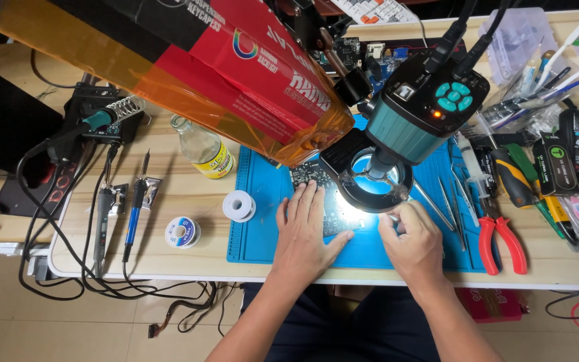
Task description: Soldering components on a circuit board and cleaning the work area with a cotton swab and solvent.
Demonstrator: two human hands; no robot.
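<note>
Pale wooden workbench point(189, 201), seen from above; near edge runs left to right just past the person's forearms, dark trousers and tiled floor below it. Blue silicone work mat point(263, 201) sits close to that near edge, with only a thin strip of wood between mat and drop. Left hand point(305, 231) lies flat on the mat, fingers spread and open, palm down, pressing on a dark circuit board point(316, 194); it grips nothing. Right hand point(410, 241) is loosely curled just right of the board, thumb and forefinger pinched together near the lit patch; what they pinch is too small to tell. Board lies mid-mat, directly under the ring light point(375, 179) of a teal microscope camera point(423, 107), which overhangs it and leaves little headroom. Right of the hands: tweezers point(447, 204) on the mat, red-handled pliers point(500, 241) straddling its right edge, then crowded screwdrivers and a meter. Left of the mat, open wood holds two solder spools point(239, 206) point(183, 232), a glass bottle point(202, 147), and soldering irons point(135, 201) with cables trailing over the near-left edge. Farther back, a slanted orange-and-red sheet point(236, 74) overhangs the bench; a keyboard point(370, 10) lies at the far edge.
</note>
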